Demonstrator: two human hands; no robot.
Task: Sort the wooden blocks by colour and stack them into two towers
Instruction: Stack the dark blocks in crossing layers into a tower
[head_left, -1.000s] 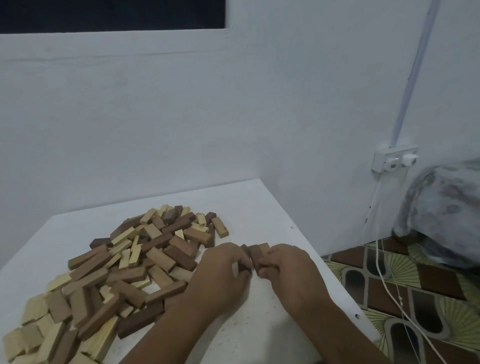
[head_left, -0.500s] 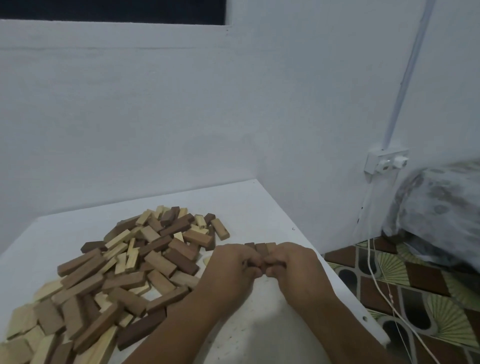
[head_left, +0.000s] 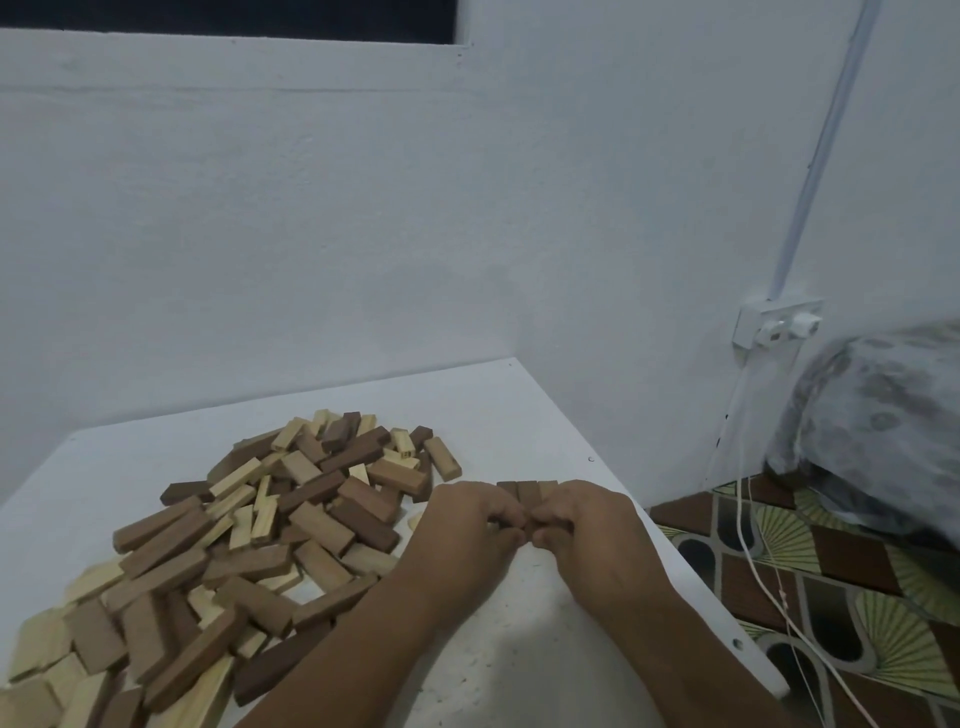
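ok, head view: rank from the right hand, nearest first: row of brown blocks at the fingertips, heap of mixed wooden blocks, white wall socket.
1. Row of brown wooden blocks: touching the right hand, at its fingertips.
2. Heap of mixed light and dark wooden blocks: to the left, beyond the left hand.
3. White wall socket: up on the right wall, off the table.

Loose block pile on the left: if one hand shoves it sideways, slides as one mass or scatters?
Likely scatters: the pile is loose blocks lying crisscross at many angles, nothing binding them. Top blocks rest tilted on others, so they would probably tumble off. The smooth white table probably lets bottom blocks slide; flat faces make rolling unlikely.
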